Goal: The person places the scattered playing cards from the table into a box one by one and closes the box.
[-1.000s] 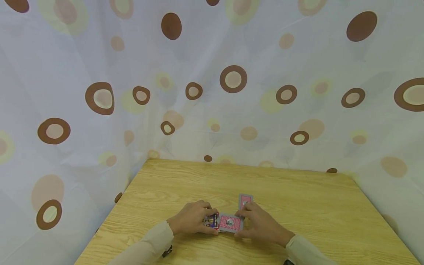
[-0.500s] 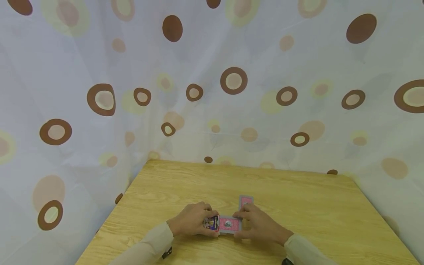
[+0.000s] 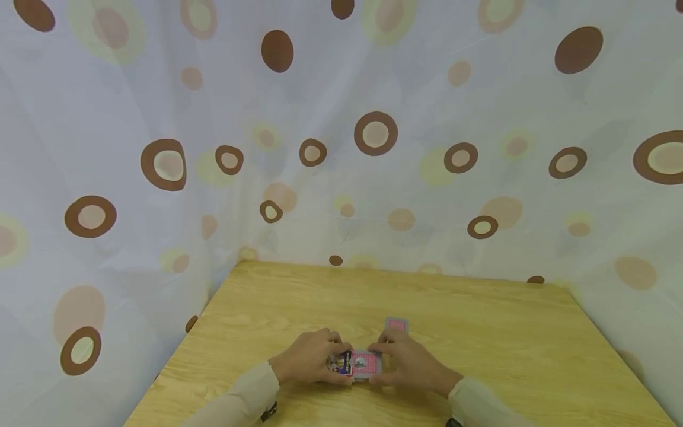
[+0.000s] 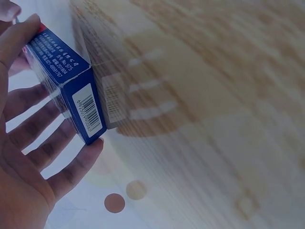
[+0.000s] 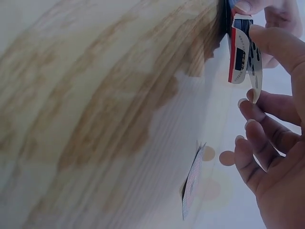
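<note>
My left hand (image 3: 305, 357) grips a small blue playing-card box (image 3: 341, 363), fingers on its far side and thumb on the near side. In the left wrist view the box (image 4: 86, 112) shows a barcode on its end. A red-backed playing card (image 3: 365, 363) sticks out of the box's right end. My right hand (image 3: 413, 363) pinches that card by its long edges. The right wrist view shows the card (image 5: 257, 71) bent beside the box's white flap (image 5: 239, 59); whether several cards are stacked there, I cannot tell.
Just beyond my right hand, another red-backed card (image 3: 397, 324) lies on the wooden table (image 3: 480, 332), partly hidden by the fingers. Dotted white sheeting (image 3: 405, 190) stands behind the table and along both sides.
My right hand has shifted left, pushing the card farther into the box, so less of it shows. My left hand stays nearly in place with the box.
</note>
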A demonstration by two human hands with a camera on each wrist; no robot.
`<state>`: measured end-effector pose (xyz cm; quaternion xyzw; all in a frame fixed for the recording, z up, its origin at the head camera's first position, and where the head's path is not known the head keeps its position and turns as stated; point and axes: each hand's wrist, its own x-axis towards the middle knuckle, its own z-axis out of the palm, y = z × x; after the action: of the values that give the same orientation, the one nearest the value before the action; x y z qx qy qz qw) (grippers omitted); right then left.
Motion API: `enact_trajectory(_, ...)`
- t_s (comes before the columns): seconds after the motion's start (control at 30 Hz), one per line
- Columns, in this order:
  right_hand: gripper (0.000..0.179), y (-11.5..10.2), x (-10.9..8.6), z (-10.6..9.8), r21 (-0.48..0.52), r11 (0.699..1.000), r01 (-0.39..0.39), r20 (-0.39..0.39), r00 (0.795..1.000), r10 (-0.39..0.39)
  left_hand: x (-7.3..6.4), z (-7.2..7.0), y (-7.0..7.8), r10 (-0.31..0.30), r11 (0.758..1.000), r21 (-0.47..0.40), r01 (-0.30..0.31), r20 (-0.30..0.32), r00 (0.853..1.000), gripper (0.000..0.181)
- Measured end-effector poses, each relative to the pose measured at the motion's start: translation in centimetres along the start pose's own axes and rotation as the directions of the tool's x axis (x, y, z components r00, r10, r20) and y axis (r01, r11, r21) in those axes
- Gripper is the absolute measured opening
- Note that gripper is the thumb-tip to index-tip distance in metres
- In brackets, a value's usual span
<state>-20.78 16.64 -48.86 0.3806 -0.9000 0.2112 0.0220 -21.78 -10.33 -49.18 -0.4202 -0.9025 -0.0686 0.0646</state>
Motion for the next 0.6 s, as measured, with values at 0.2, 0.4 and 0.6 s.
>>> enact_trajectory(0.2,0.060,-0.34,0.34,0.44,-0.003,0.999,-0.035,0.001,0.999,0.035,-0.15,0.06,-0.01,-0.013,1.000,-0.013,0.014,0.015,1.000,0.072)
enact_trajectory(0.4,0.044,-0.61,0.55,0.53,0.030,1.000,-0.008,-0.045,0.999,0.009,0.02,0.12,0.08,-0.008,1.000,-0.022,0.008,0.003,1.000,0.074)
enact_trajectory(0.6,0.035,-0.60,0.75,0.52,0.057,0.997,0.054,-0.042,0.998,-0.051,0.10,0.10,0.05,-0.008,1.000,-0.023,0.009,0.006,1.000,0.073)
